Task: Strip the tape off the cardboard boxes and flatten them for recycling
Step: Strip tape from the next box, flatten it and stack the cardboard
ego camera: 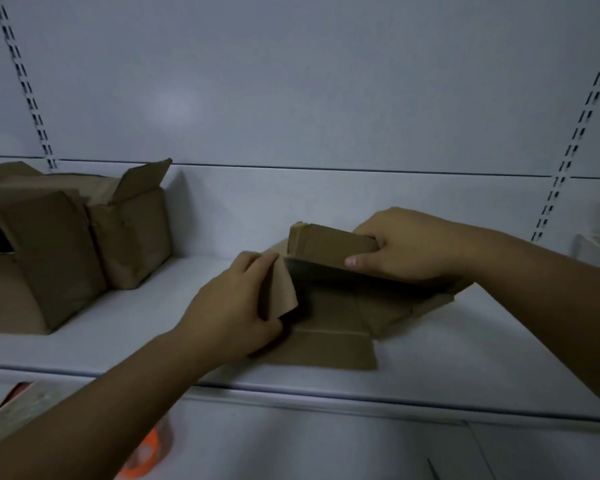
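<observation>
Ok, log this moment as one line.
step: flattening | left hand: grips flap | right hand: grips folded panel | box: part collapsed on shelf | other boxes: unflattened

Both bare forearms reach forward over the shelf's front edge. The left hand (234, 306) is curled, fingers pinched closed (thumb tucked underneath). The right hand (400, 245) is clenched palm-down, thumb pointing left, wrist roughly level.

On the white shelf (430, 348), the left hand (236, 306) pinches a side flap of the half-collapsed cardboard box (340, 317) while the right hand (409, 244) grips its upper flap; two more boxes (70, 244) stand at left.
</observation>
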`<state>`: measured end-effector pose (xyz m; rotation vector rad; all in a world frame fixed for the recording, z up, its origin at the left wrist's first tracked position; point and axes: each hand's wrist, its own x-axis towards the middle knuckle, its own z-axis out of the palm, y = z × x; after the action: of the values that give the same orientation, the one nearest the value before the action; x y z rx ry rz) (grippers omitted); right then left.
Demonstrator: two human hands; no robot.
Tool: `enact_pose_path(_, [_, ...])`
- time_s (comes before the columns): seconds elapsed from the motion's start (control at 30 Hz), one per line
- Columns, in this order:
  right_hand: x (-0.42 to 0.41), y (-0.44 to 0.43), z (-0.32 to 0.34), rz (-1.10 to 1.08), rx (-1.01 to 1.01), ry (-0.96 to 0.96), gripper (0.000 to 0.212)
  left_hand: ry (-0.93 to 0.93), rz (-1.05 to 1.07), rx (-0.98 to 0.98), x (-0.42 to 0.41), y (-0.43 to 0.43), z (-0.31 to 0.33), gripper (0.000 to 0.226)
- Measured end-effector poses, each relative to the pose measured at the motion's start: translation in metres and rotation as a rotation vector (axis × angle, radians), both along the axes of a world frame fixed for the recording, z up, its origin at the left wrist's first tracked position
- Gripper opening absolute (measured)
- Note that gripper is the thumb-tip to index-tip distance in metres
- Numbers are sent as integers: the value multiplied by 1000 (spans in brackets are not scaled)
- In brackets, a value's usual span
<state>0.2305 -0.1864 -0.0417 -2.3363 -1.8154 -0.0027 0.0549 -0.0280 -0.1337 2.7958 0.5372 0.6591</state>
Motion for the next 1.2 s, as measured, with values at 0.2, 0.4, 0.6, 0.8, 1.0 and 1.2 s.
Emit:
enact_pose_path(0.2, [18, -11, -51, -10, -368, -61, 55, 485, -289, -195, -29, 25, -8, 64])
enact_pose_path(0.4, [16, -30, -100, 28, -373, 313, 57, 246, -241, -245, -8, 37, -15, 60])
enact_pose_path(0.6, [41, -13, -123, -583, 38, 176, 69, 175, 176, 29, 45, 62, -14, 41])
enact_pose_path(0.8, [46, -10, -134, -838, 182, 317, 103, 52, 320, -46, 55, 90, -39, 77])
enact_pose_path(1.0, [41, -7, -137, -927, 345, 223, 77, 146, 335, -97, 51, 98, -48, 73])
enact_pose_path(1.2, [28, -23, -112, -877, 658, 603, 82, -277, 62, -1013, 38, 85, -23, 52])
